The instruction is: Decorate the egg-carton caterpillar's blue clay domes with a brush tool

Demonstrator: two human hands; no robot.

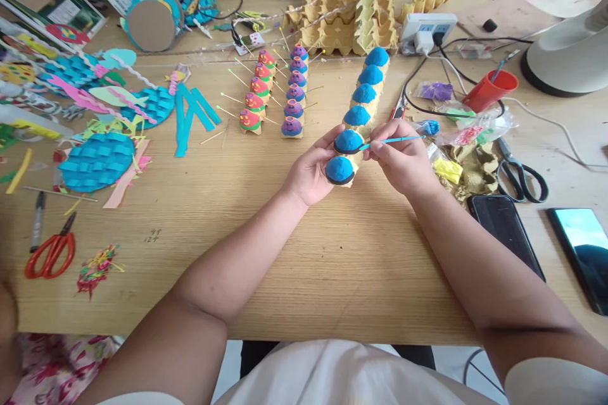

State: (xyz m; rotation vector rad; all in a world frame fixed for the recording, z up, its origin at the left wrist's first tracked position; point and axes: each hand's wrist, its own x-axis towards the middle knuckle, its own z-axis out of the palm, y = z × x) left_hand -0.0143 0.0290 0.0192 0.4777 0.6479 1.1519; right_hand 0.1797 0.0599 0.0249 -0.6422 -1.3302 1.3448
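A strip of egg carton (365,94) with several cups covered in blue lies lengthwise away from me. My left hand (311,171) grips its near end from the left side. Black bands edge the lower rims of the two nearest cups. In my right hand (401,158) a thin blue stick tool (403,138) is pinched, its tip at the rim of the second cup. Left of the strip stand two finished-looking carton caterpillars, one red and green (254,101), one purple (294,95), with pins sticking out.
Egg trays (339,19) and a power strip (427,28) sit at the back. Right are a red cup (491,90), black scissors (520,177) and two phones (506,228). Red scissors (51,253), paper scraps (97,271) and blue woven paper (97,162) lie left. Another person's patterned clothing (57,364) shows lower left.
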